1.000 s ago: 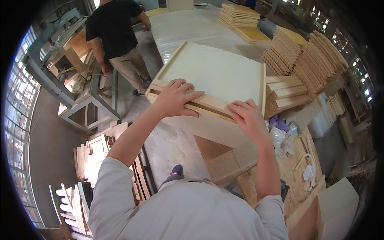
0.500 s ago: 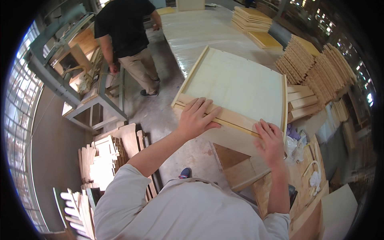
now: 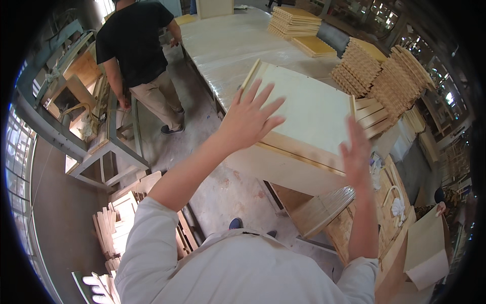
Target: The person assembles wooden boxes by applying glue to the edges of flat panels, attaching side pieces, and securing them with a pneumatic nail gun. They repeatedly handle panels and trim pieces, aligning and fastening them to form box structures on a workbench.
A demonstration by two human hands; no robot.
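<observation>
Holding your left hand point(image 3: 249, 121) open, fingers splayed, you have it over a smooth, pale, squarish wooden box point(image 3: 306, 101) edged with slim strips point(image 3: 251, 74), at the near end of the glossy, film-covered desk point(image 3: 228, 38). Your right hand point(image 3: 357, 154), blurred, is open beside its right edge; contact is unclear.

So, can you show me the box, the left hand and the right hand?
Box point(image 3: 306, 115): head view, on its pale, flat top.
Left hand point(image 3: 247, 120): head view, on its back.
Right hand point(image 3: 358, 158): head view, on its blurred middle.
</observation>
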